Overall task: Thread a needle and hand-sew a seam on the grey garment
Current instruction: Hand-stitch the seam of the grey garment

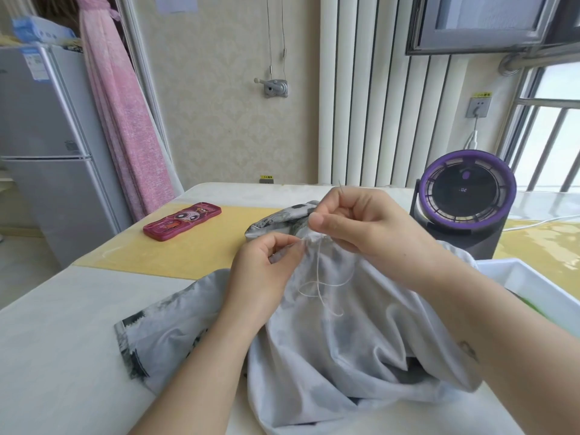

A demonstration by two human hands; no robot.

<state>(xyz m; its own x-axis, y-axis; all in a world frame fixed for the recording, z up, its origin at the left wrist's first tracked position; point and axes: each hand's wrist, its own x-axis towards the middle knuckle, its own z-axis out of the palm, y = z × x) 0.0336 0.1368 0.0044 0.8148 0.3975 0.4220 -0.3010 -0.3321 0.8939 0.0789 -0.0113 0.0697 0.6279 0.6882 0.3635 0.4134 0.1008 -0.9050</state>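
The grey garment [339,337] lies bunched on the table and is lifted toward me at its seam. My left hand [266,265] pinches the fabric edge just left of the seam. My right hand [354,221] pinches the needle [341,185], whose tip sticks up above my fingers. A white thread [318,277] runs from the seam and hangs in loose loops over the cloth between my hands.
A red phone case [182,221] lies on the yellow mat [175,249] at the left. A purple round fan [464,199] stands behind my right hand. A white tray [530,281] sits at the right. A fridge [47,152] stands far left.
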